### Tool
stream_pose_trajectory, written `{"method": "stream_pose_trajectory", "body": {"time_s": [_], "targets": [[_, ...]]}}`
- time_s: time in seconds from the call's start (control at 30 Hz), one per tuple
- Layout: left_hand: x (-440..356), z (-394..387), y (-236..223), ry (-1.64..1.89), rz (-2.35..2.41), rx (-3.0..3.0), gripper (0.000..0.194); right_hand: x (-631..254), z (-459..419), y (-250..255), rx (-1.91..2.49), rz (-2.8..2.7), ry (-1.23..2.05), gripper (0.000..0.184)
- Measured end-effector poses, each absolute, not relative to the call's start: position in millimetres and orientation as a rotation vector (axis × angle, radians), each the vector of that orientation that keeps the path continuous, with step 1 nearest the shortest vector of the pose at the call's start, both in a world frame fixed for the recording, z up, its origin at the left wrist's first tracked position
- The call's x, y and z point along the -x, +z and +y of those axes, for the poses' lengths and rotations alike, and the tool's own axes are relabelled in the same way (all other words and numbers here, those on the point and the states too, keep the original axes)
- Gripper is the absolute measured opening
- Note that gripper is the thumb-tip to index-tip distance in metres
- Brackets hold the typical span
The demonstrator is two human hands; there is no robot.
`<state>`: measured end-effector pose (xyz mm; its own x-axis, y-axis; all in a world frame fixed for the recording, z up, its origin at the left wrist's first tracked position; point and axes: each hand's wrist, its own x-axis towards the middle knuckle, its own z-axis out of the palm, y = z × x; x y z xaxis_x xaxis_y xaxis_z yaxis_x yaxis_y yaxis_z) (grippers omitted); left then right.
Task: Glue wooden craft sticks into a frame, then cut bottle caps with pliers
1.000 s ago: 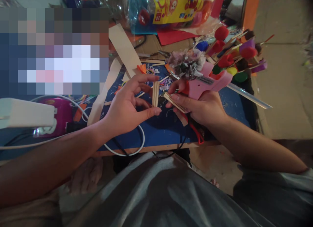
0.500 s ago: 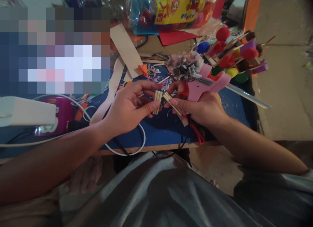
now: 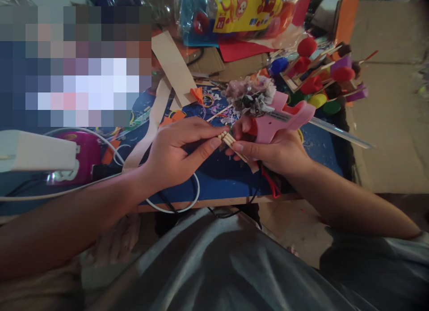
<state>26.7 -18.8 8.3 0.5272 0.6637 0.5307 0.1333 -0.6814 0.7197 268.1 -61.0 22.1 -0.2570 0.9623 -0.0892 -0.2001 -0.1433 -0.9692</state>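
Observation:
My left hand (image 3: 177,152) pinches a small bundle of short wooden sticks (image 3: 221,135) between thumb and fingers; only the round ends show. Close against it, a flat row of short wooden sticks (image 3: 235,145) is pinched under the thumb of my right hand (image 3: 283,152). The two sets meet or nearly touch at their ends. A pink glue gun (image 3: 271,123) is also in my right hand, its grip partly hidden by the palm, with a finger by the red trigger. A clear glue stick (image 3: 342,132) juts from its back.
A crumpled grey-purple clump (image 3: 250,94) is at the gun's front. Coloured pompom sticks (image 3: 310,83) stand behind at right. Cream strips (image 3: 174,65), scraps and a white cable (image 3: 198,190) lie on the blue tabletop (image 3: 177,190). A white charger (image 3: 43,152) is at left.
My left hand has turned its stick bundle from upright to end-on and moved it right, up to the other sticks. My right hand has stayed almost still.

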Motion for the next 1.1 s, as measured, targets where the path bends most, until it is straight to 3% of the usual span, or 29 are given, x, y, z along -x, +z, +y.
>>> {"method": "stream_pose_trajectory", "body": {"time_s": [0.43, 0.63, 0.87, 1.1], "targets": [[-23.7, -14.6, 10.5, 1.144, 0.529, -2.213, 0.021, -271.6, -64.2, 24.0, 0.945, -1.102, 1.675, 0.056], [-24.9, -9.3, 9.4, 1.179, 0.444, -2.244, 0.021, -270.5, -65.6, 25.3, 0.845, -1.059, 1.671, 0.045], [-25.2, -11.0, 10.3, 1.197, 0.422, -2.256, 0.021, -270.6, -63.6, 27.5, 0.892, -1.090, 1.655, 0.051], [-24.2, -13.4, 13.3, 1.097, 0.524, -2.263, 0.012, -269.2, -64.5, 34.1, 0.935, -1.022, 1.711, 0.053]]}}
